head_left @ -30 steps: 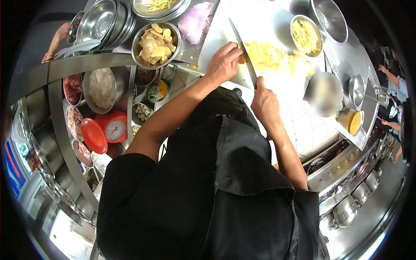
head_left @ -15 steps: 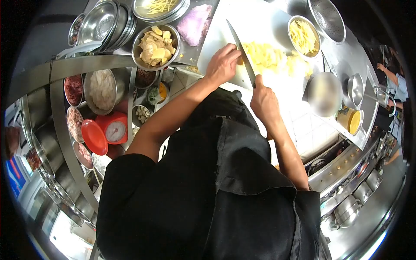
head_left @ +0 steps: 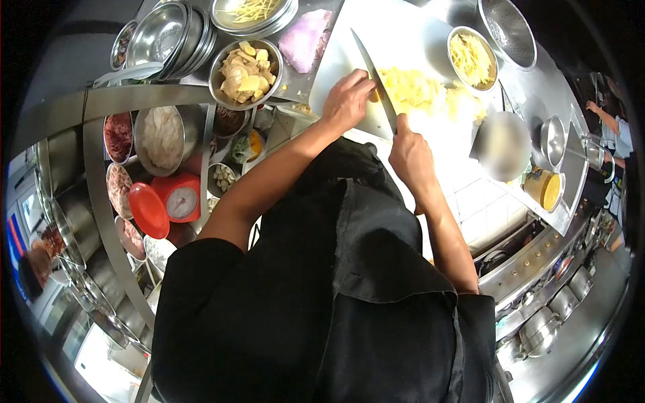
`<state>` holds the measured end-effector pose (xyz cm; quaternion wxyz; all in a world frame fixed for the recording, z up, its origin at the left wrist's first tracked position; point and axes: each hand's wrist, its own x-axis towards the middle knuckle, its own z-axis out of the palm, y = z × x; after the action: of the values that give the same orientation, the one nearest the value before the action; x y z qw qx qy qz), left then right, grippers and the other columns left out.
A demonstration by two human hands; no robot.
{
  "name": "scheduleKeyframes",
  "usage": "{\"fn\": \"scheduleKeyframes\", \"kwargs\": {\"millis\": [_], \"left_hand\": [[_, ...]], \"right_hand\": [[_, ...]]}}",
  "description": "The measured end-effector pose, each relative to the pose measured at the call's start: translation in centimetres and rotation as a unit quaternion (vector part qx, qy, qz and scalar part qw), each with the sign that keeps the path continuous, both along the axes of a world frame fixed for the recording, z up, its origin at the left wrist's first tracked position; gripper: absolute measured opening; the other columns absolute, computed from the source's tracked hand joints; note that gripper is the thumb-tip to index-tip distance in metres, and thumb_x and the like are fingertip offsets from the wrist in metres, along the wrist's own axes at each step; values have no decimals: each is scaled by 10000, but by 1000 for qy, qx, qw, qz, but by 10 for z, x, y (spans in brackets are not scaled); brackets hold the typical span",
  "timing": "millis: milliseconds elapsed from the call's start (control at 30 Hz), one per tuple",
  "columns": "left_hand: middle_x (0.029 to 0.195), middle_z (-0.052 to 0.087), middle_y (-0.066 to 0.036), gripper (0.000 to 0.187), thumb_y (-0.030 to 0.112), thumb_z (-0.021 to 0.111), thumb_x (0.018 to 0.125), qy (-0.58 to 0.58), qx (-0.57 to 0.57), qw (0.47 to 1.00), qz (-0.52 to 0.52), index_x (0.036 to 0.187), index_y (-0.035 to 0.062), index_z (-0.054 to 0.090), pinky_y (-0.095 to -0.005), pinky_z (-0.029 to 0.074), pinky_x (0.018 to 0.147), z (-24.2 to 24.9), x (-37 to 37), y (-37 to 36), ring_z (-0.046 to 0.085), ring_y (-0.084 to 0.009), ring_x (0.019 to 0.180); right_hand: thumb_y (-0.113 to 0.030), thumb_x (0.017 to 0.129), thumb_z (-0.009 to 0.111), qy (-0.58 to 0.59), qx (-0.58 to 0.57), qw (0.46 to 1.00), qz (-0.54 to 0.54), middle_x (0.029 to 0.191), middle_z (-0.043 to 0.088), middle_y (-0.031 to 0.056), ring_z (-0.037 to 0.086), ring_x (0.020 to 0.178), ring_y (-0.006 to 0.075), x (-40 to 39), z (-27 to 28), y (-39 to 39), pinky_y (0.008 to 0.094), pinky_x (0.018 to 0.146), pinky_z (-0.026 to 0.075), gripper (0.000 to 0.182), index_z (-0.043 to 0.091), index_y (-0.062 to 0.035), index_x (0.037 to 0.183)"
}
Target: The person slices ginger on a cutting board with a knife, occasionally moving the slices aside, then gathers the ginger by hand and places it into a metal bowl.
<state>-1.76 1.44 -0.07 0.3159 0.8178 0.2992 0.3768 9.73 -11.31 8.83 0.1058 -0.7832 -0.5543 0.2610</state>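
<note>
Knife (head_left: pixel 383 96) in our right hand (head_left: pixel 412 158), fist closed round the handle, blade slanting across the white cutting board (head_left: pixel 393 33). Our left hand (head_left: pixel 345 102) curls against a small yellow chunk (head_left: pixel 374 98) right by the blade; its fingertips are tucked away, so we can't tell if it's pinched. Board's near edge runs close to our apron (head_left: pixel 383 248), and white surface shows between the blade tip and the strip bowl (head_left: pixel 494 66). Sliced yellow pieces (head_left: pixel 411 91) crowd the blade's right. Glare washes out their right end, a round thing (head_left: pixel 502 146) is blurred, and the colander (head_left: pixel 521 37) is cut off up top.
</note>
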Motion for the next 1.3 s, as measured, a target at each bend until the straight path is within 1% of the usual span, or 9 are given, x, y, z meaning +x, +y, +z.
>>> {"fn": "scheduleKeyframes", "kwargs": {"millis": [100, 333, 467, 533, 700, 767, 900, 1100, 1300], "left_hand": [[934, 574, -124, 157, -59, 612, 775, -1, 0, 1000, 1, 918, 7, 611, -421, 493, 697, -1, -1, -1, 608, -342, 825], [907, 579, -112, 120, -46, 610, 779, -41, -31, 999, 2, 883, 15, 613, -428, 490, 666, -2, -1, -1, 608, -342, 791], [919, 587, -107, 136, -52, 603, 780, -36, -26, 999, -4, 898, 15, 619, -427, 492, 662, -2, -1, 2, 613, -341, 781], [933, 593, -109, 149, -61, 588, 783, -19, -30, 999, 4, 905, 17, 624, -425, 497, 672, -2, -2, -1, 614, -343, 800], [926, 592, -106, 150, -51, 592, 786, -11, 8, 1000, 9, 912, 23, 627, -425, 500, 672, -3, -1, 1, 613, -343, 815], [920, 590, -105, 146, -49, 594, 785, -14, 9, 1000, 13, 907, 24, 623, -426, 501, 671, -4, -2, 0, 612, -343, 818], [907, 587, -101, 140, -42, 605, 781, -17, 5, 1000, 5, 898, 33, 623, -427, 499, 656, -1, -1, 1, 612, -337, 810], [906, 582, -98, 120, -47, 597, 783, -15, -23, 1000, 13, 874, 29, 611, -431, 498, 658, 1, -3, -3, 612, -336, 806], [921, 614, -105, 165, -66, 612, 781, 2, 20, 1000, 12, 924, 10, 646, -394, 517, 659, -2, -2, 0, 646, -317, 794]], "right_hand": [[29, 783, 496, 12, -13, 1000, -8, 668, 606, 308, 615, 668, 498, -1, 7, -7, 577, 628, 476, 264, 409, 3, 1031], [29, 789, 485, 1, 16, 1000, -18, 712, 626, 301, 635, 696, 480, -6, -40, 19, 551, 637, 501, 268, 419, -6, 1046], [34, 790, 477, -4, 19, 1000, -4, 701, 621, 306, 631, 688, 487, 1, -28, 22, 559, 638, 495, 261, 417, -5, 1041], [18, 836, 460, -6, 12, 1000, -8, 644, 583, 313, 595, 644, 499, 0, -12, 12, 572, 605, 455, 167, 395, 20, 989], [34, 826, 461, 4, -1, 1000, 4, 637, 578, 316, 596, 641, 498, -2, 2, 0, 575, 596, 445, 165, 389, 26, 975], [28, 799, 466, 6, -9, 1000, -6, 691, 615, 309, 619, 684, 499, -4, -6, 4, 579, 643, 477, 217, 412, 7, 1008], [17, 801, 469, 12, 25, 999, -20, 708, 622, 305, 625, 702, 494, -3, -41, 26, 570, 651, 487, 221, 421, 5, 1016], [0, 799, 473, -8, -16, 1000, -12, 710, 624, 309, 624, 705, 502, -2, -7, 17, 579, 669, 481, 241, 425, -8, 1034], [10, 797, 479, 3, -31, 999, -8, 701, 619, 315, 628, 694, 493, -4, 4, 3, 573, 641, 483, 235, 419, -3, 1024]]}}
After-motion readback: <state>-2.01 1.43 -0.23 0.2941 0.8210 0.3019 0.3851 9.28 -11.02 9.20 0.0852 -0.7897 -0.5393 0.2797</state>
